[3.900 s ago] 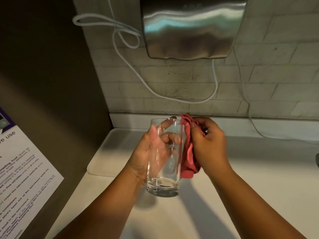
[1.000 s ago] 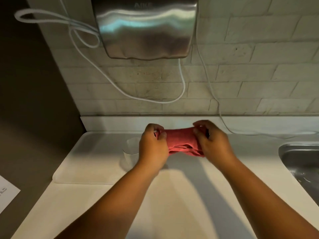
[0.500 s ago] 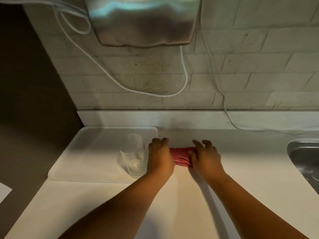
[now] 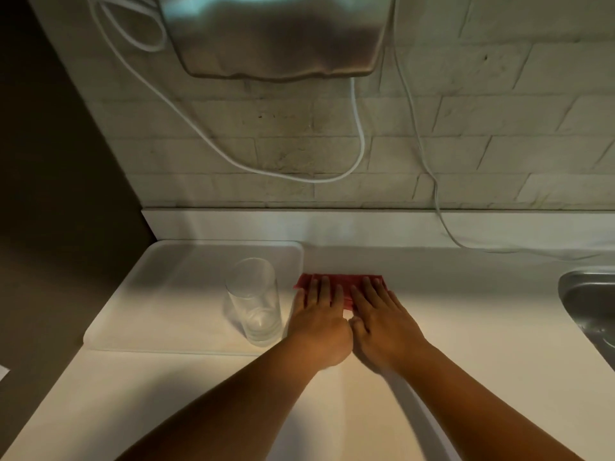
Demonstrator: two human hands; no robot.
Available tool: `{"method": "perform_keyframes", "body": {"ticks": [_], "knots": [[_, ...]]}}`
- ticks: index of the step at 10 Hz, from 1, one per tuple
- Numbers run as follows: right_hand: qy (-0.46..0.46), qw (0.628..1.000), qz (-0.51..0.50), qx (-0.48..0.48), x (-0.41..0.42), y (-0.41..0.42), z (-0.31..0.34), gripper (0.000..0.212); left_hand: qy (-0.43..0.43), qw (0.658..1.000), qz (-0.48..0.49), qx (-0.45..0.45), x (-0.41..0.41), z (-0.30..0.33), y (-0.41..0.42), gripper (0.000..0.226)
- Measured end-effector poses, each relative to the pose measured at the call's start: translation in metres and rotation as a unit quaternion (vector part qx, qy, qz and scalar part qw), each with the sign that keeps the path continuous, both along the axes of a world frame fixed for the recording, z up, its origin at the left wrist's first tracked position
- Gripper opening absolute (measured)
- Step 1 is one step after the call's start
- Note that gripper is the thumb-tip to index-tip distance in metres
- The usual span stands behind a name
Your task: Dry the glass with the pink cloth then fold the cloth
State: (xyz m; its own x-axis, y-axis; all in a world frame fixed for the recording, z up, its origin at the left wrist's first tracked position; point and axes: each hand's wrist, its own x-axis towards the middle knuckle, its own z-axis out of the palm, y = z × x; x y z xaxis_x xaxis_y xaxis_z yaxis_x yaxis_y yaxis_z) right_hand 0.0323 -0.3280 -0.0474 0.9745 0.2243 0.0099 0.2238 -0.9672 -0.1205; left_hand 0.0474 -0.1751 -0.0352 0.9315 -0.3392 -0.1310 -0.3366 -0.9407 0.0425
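The clear glass stands upright on the right end of a white tray. Just right of the tray, the pink cloth lies folded flat on the white counter. My left hand and my right hand rest side by side on top of it, palms down with fingers spread, pressing it. Most of the cloth is hidden under my fingers; only its far edge and a strip between the hands show.
A steel sink sits at the right edge. A metal hand dryer hangs on the brick wall above, with white cables looping down to the counter's back ledge. A dark wall borders the left.
Since the earliest frame the glass has gone from my left hand onto the tray. The cloth was held up in both hands, then laid on the counter; my hands have now flattened on it.
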Motion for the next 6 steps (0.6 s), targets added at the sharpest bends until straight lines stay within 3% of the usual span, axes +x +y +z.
{"method": "perform_keyframes", "body": {"ticks": [2,5,6], "knots": [[-0.016,1.0,0.013,0.007,0.022,-0.007,0.002,0.062,0.026,0.999,0.011,-0.02,0.023,0.004,-0.007,0.074],[0.057,0.996,-0.001,0.062,0.039,-0.008,0.009,0.066,0.068,0.997,0.024,-0.03,0.036,0.011,-0.006,0.074],[0.032,0.995,0.029,0.089,0.041,-0.007,0.024,0.062,0.066,0.994,0.015,-0.09,0.033,0.03,-0.01,0.072]]}}
